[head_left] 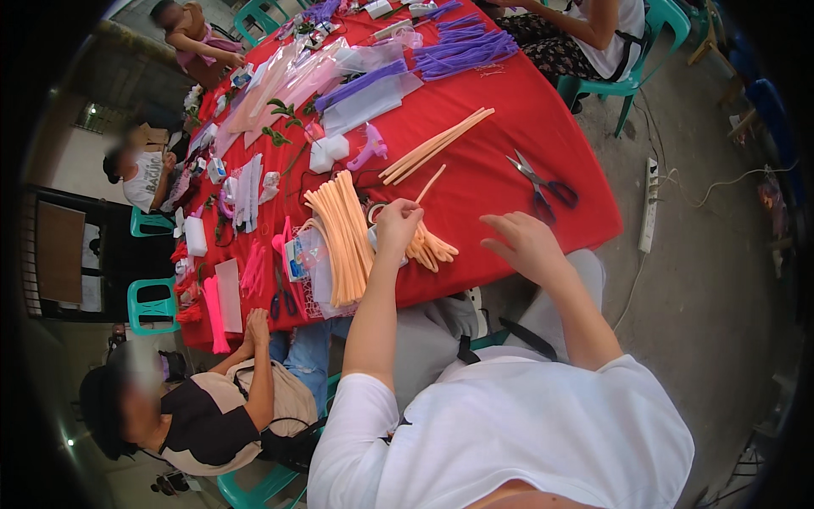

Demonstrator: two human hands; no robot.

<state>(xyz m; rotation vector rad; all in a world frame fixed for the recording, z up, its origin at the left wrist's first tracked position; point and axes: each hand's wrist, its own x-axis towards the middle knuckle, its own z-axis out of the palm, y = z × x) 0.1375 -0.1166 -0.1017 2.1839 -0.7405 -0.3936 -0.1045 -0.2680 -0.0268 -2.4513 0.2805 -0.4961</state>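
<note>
My left hand (pixel 398 225) pinches the lower end of a single peach pipe cleaner (pixel 432 182), which slants up and away to the right. Just past that hand lies a bunch of bent, looped peach pipe cleaners (pixel 432 248), partly hidden by it. Left of the same hand is a thick bundle of straight peach pipe cleaners (pixel 343 254). My right hand (pixel 527 246) hovers by the table's near edge, its fingers apart and holding nothing. Beyond it, scissors (pixel 543 185) with dark handles lie with blades apart. Several loose peach pipe cleaners (pixel 437 146) rest farther back.
A pink glue gun (pixel 370 148) and white blocks (pixel 329 153) sit on the red tablecloth (pixel 509 110). Purple pipe cleaners (pixel 466 49) are piled at the back. A co-worker (pixel 229 399) sits close on my left. A power strip (pixel 649 208) lies on the floor at right.
</note>
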